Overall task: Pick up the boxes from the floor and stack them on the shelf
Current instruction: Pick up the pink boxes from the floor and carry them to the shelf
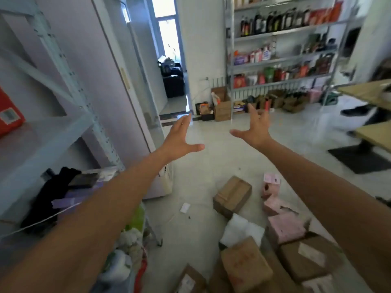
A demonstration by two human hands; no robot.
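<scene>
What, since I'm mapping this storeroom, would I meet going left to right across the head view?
The red box → black cloth → left hand → right hand → wooden table.

The pale shiny floor [201, 166] is kind of a mess: one brown carton [232, 195] sits by itself near the middle, with three pink boxes [284, 227] just to its right. A lump of white packing foam [241, 228] is right up against the nearest pink one, and more brown cartons [245, 265] crowd together at the bottom edge. A small white paper slip [185, 207] lies left of the lone carton. The grey metal shelf [42, 140] on the left has a red box [8, 115] on its upper board, and lower down a black cloth [48, 199] is heaped against some flat purple boxes [72, 199]. Way back, an open cardboard box [222, 108] and a row of brown bags [292, 101] stand on the floor, and a black mat [359, 158] lies off to the right.
</scene>
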